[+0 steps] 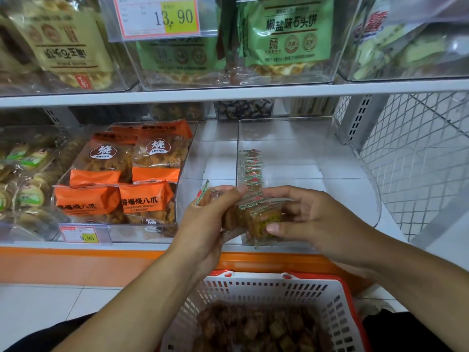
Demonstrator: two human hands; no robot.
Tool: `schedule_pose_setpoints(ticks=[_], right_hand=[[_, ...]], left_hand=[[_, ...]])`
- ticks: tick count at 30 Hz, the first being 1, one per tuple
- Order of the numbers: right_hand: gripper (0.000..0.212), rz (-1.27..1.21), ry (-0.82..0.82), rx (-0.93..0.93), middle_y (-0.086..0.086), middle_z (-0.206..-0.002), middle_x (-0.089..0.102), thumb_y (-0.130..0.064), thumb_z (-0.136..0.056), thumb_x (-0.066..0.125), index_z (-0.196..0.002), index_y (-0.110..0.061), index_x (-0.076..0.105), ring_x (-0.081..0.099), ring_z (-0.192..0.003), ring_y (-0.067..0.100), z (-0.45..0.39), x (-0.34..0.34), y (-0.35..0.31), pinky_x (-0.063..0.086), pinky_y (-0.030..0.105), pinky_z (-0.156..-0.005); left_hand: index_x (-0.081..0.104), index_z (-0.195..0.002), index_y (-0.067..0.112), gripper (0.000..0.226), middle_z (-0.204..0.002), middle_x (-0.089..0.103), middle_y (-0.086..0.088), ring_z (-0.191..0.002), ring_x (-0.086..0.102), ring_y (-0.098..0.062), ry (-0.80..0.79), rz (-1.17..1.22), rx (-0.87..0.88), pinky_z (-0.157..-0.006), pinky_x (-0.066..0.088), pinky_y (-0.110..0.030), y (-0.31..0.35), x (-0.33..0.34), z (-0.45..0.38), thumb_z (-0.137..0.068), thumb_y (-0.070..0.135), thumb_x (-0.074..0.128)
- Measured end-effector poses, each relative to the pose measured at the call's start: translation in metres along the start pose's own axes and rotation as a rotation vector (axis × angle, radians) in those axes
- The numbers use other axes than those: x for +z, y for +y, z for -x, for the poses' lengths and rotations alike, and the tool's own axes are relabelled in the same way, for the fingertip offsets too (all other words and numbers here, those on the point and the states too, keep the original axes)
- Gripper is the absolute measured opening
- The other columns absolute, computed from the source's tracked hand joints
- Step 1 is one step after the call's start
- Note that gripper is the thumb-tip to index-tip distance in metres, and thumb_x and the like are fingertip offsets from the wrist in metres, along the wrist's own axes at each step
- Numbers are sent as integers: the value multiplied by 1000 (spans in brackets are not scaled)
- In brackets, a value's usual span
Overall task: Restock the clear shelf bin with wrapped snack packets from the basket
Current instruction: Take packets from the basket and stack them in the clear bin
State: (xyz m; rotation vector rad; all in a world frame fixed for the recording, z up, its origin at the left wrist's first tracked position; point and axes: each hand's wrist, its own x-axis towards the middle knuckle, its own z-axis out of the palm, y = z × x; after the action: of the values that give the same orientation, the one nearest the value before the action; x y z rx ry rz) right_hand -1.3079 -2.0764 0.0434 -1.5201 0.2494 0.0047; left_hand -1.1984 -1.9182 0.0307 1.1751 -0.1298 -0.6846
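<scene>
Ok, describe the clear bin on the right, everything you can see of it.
The clear bin is a see-through plastic box, open on top, sitting on the white lower shelf beside the wire mesh side panel. It is mostly bare: one row of small wrapped packets stands on edge along its left wall. Both hands hold more packets at its front edge.

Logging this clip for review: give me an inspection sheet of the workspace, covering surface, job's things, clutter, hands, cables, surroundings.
Surface: white shelf, orange front edge.
Job's things: clear shelf bin holds one row of wrapped packets along its left wall, otherwise bare; stack of packets held at the bin's front; basket below, packets inside.
Clutter: nothing seen.
Hands: left hand and right hand both grip the stack, fingers curled.
Cables: nothing seen.
Surroundings: orange snack bags in the neighbouring bin; green bags above; price tag; wire mesh on the right.
</scene>
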Motion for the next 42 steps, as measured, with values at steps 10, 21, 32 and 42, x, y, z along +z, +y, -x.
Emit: schedule_pose_setpoints(ticks=[10, 21, 32, 42], right_hand=[[33, -662, -76, 255, 25, -122, 69, -3, -85, 65, -116, 7, 70, 70, -112, 36, -3, -1, -10, 62, 36, -82], [44, -814, -140, 274, 27, -143, 53, -24, -96, 58, -133, 0, 63, 61, -126, 35, 3, 17, -3, 59, 44, -94], [40, -395, 186, 9, 18, -119, 72, -7, -81, 76, -120, -2, 69, 73, -103, 29, -46, -31, -9, 59, 43, -93], [69, 824, 493, 151, 16, -138, 50, -18, -79, 84, -137, -8, 49, 55, -120, 30, -189, -97, 53, 46, 26, -89]], left_hand=[[63, -101, 19, 36, -87, 76, -7, -77, 76, -17, -8, 316, 52, -72, 63, -32, 6, 5, 0, -69, 11, 77], [66, -96, 17, 30, -81, 69, -4, -73, 71, -17, -63, 212, 250, -64, 58, -24, 4, 8, 6, -72, 2, 73], [68, -99, 22, 26, -64, 65, -4, -69, 65, -24, -44, -158, 260, -59, 52, -27, 3, 11, -16, -82, 11, 83], [68, -114, 20, 58, -79, 71, -2, -78, 73, -21, -244, -281, -125, -80, 63, -40, -15, 27, -36, -64, 37, 93]])
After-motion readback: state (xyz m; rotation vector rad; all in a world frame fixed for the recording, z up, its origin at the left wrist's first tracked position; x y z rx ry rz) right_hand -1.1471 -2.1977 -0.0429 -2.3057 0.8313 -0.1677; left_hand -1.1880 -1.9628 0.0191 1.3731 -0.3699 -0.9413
